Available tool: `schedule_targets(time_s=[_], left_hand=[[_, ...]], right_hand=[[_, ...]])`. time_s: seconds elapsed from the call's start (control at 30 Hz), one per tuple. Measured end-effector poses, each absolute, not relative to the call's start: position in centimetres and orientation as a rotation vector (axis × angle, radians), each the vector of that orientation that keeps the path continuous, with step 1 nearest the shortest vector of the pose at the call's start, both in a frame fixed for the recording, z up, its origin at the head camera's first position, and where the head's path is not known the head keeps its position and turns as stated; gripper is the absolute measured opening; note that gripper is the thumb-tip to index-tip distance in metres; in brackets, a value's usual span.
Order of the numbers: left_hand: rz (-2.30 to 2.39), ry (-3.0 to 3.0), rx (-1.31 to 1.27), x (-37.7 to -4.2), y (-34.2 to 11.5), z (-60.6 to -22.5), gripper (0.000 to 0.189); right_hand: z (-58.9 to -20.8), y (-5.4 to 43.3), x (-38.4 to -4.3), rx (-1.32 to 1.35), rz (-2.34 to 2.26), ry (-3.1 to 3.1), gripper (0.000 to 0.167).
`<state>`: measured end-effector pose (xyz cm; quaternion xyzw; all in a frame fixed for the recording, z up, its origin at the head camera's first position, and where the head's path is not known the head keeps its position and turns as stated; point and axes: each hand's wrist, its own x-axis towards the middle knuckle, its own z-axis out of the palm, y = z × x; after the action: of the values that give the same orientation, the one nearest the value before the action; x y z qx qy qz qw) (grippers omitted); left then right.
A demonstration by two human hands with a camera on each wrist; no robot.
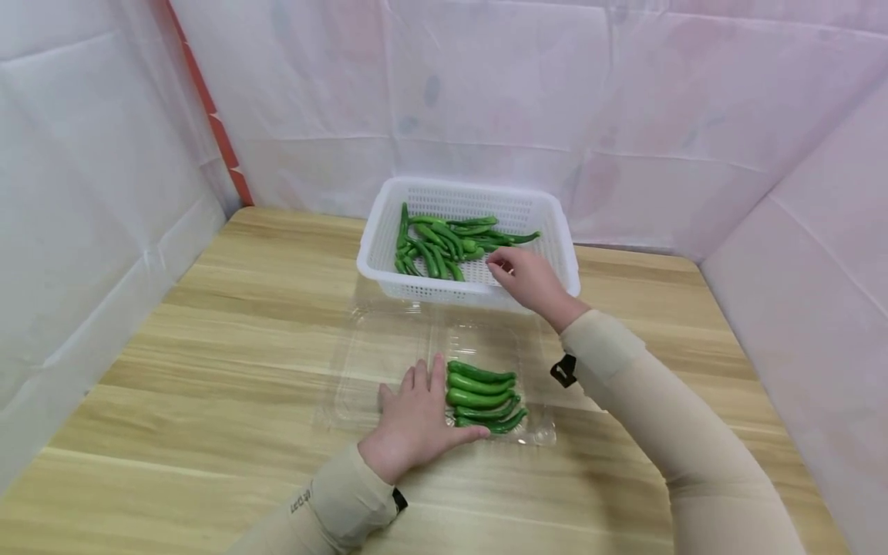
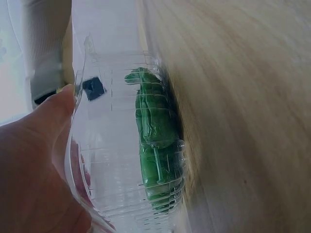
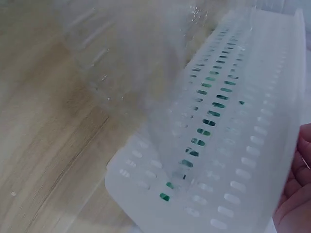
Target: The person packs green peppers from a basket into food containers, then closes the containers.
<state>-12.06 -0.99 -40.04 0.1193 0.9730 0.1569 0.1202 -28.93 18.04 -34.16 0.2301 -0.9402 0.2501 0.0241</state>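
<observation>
Sleeves, left grip spread on container, right grip unclear, wooden table, white-sheeted walls

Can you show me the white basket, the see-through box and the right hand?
White basket [image 1: 423, 282], head view: front rim.
See-through box [image 1: 385, 347], head view: bare left half.
Right hand [image 1: 531, 277], head view: back of the hand.

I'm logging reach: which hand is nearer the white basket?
Right. The right hand is over the near right part of the basket; the left hand is at the clear box in front of it.
</observation>
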Motion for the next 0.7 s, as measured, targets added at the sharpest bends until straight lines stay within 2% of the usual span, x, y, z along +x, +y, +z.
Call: schedule_targets(time_s=[0.23, 0.53, 0.7], left_hand=[[0.457, 2.842, 0.363, -11.8, -0.6, -40.3, 0.12], [0.445, 2.837, 0.355, -11.8, -0.7, -40.4, 0.12], [0.456, 2.84, 0.362, -11.6, -0.6, -40.5, 0.12]], right_hand=[[-35.2, 17.6, -30.7, 0.674, 0.748, -3.116, 0.03], [-35.4, 17.6, -32.2, 0.782, 0.903, -3.427, 0.057], [-35.6, 17.4, -33.0, 0.73, 1.06, -3.635, 0.082]])
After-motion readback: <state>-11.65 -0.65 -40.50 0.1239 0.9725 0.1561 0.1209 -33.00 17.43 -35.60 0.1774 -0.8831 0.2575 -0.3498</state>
